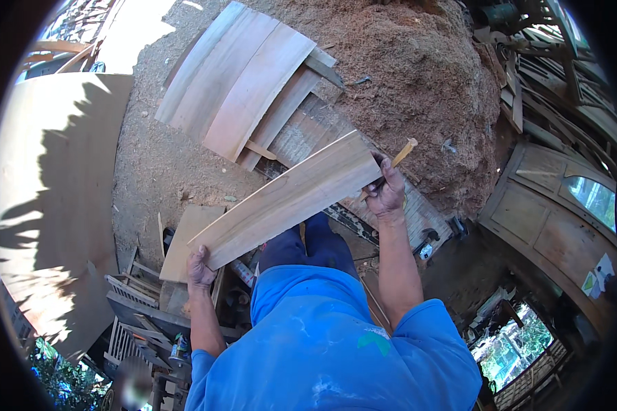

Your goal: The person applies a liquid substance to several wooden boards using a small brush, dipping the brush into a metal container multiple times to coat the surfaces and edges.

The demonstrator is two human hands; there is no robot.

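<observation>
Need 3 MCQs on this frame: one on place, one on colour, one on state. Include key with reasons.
1. Where does the left hand grip the wooden board?
A. at its lower end
B. at its middle
C. at its upper end

2. What colour is the person's shirt?
A. red
B. blue
C. white

3. How is the board placed?
A. flat on the sawdust pile
B. leaning on the arched door
C. held in the air between both hands

Key:
1 A: the left hand closes on the lower end, while the right hand is at the upper end, also holding a pencil-like stick.
2 B: the shirt is blue.
3 C: the board is lifted clear of the sawdust pile, gripped at each end.
</observation>
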